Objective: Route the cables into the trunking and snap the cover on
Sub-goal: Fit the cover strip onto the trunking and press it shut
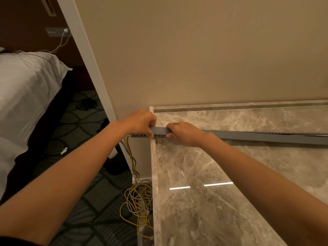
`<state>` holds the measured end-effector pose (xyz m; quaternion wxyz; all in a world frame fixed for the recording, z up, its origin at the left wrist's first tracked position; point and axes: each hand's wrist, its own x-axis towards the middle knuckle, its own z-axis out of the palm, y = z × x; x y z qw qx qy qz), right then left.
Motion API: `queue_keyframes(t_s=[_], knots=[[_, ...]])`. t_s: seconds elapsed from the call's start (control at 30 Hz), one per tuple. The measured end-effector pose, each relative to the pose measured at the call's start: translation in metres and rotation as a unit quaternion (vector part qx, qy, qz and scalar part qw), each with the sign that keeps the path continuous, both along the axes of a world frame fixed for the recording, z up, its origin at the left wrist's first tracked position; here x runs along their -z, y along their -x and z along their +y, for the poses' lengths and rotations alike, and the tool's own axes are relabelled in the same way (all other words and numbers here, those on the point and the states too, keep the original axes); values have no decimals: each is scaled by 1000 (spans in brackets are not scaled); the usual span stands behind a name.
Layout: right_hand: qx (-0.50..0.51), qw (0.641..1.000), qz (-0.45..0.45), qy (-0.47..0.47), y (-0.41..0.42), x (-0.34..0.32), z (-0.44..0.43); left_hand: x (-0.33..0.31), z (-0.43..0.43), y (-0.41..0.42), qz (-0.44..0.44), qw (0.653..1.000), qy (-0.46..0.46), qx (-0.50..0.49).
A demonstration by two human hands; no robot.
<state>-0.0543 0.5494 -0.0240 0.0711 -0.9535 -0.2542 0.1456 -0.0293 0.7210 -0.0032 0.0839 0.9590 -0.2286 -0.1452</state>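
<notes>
Both hands press the cover onto the trunking's overhanging end.

Head view: the grey trunking [248, 137] runs from frame centre to the right edge across the marble counter [204, 192]. The left hand [140, 124] and right hand [184, 133] both clench it at centre. The yellow and grey cables [137, 199] hang below to the carpet and could get pinched or pull the unsupported end down.

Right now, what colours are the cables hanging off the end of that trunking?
Yellow and pale grey cables, seen in the head view, coiled on the floor.
</notes>
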Motion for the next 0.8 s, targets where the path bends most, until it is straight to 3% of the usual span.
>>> queue_keyframes(t_s=[0.13, 0.43, 0.8], knots=[[-21, 998, -45, 47, 2, 1, -6, -4, -2, -4, 20, 1000, 7, 6], [-38, 998, -42, 33, 5, 2, -10, -13, 17, -18, 127, 990, 44, -36], [-83, 985, -127, 77, 8, 10, -8, -4, 7, -5, 27, 996, -76, 43]])
